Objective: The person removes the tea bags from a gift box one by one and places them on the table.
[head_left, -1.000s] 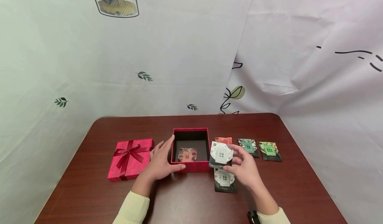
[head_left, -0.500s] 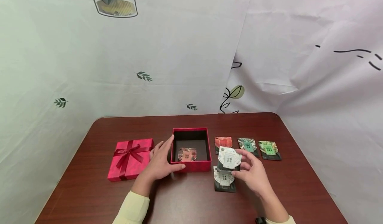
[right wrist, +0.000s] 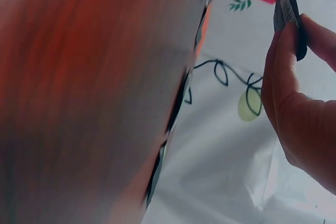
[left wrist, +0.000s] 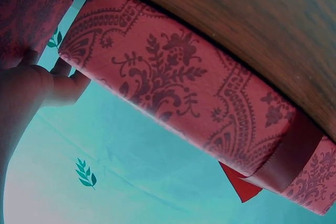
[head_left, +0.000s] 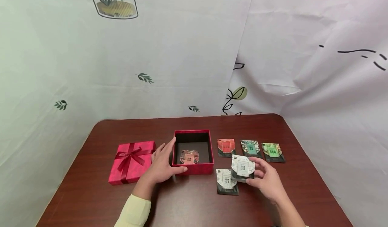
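My right hand [head_left: 268, 181] pinches a white-and-black tea packet [head_left: 242, 168] by its right edge, thumb in front and fingers behind. The packet is held up beside a matching white packet [head_left: 227, 182] on the table, overlapping its upper right corner in the head view. In the right wrist view the held packet [right wrist: 287, 17] appears edge-on between thumb and fingers. My left hand [head_left: 161, 164] rests at the front left corner of the open red box [head_left: 194, 169], fingers along its left wall and thumb across the front. Inside lies a brownish-red packet [head_left: 189, 157].
Left of the box lies its red lid [head_left: 125, 166] with a ribbon bow, close to my left hand. An orange packet [head_left: 226, 148], a teal packet [head_left: 251, 147] and a green packet [head_left: 273, 152] lie in a row on the brown table [head_left: 188, 203].
My right hand has carried the white packet right and toward me, away from the box. The orange packet is now uncovered. My left hand stays at the box.
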